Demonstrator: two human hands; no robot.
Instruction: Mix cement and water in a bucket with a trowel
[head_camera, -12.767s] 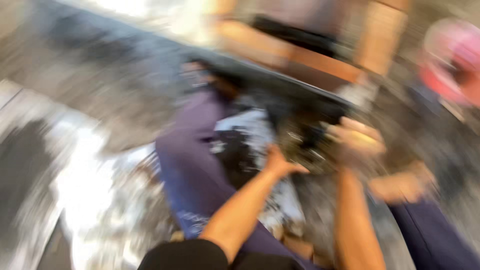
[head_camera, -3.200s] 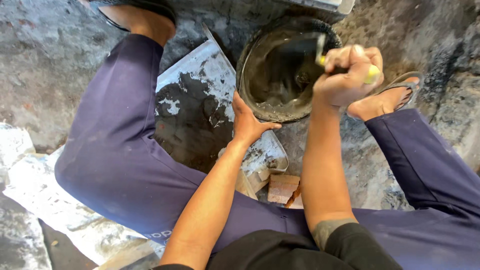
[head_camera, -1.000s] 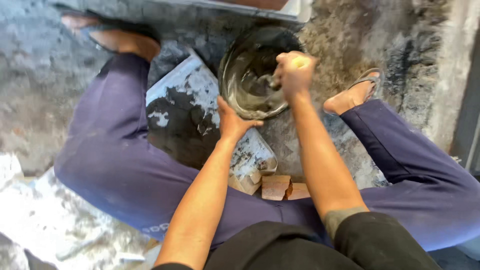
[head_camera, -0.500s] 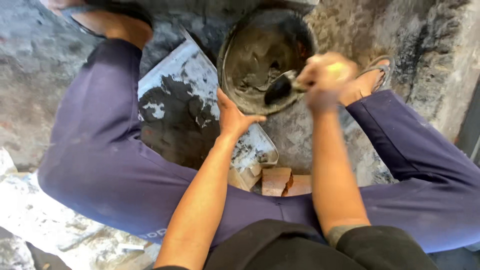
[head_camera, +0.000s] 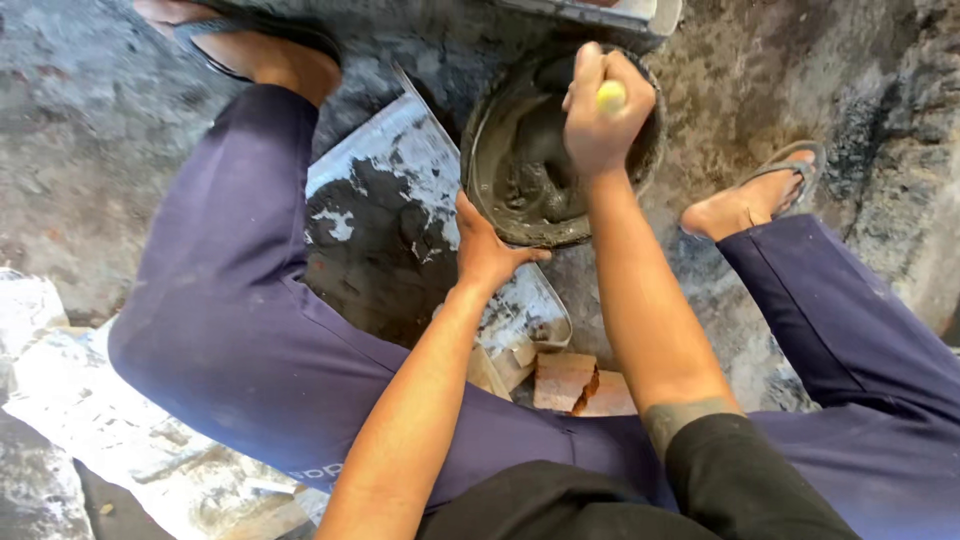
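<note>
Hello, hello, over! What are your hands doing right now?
Right hand fisted on yellow-tipped tool handle over mortar bowl. Left hand braced at bowl's rim. Nothing blocking.

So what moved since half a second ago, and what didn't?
The right hand, fist closed on the yellow-ended tool handle, swung from the bowl's right edge up over the middle of the bowl of wet grey mortar. The tool's blade, visible before, is now hidden under the hand. The left hand stayed pressed against the bowl's near rim.
</note>
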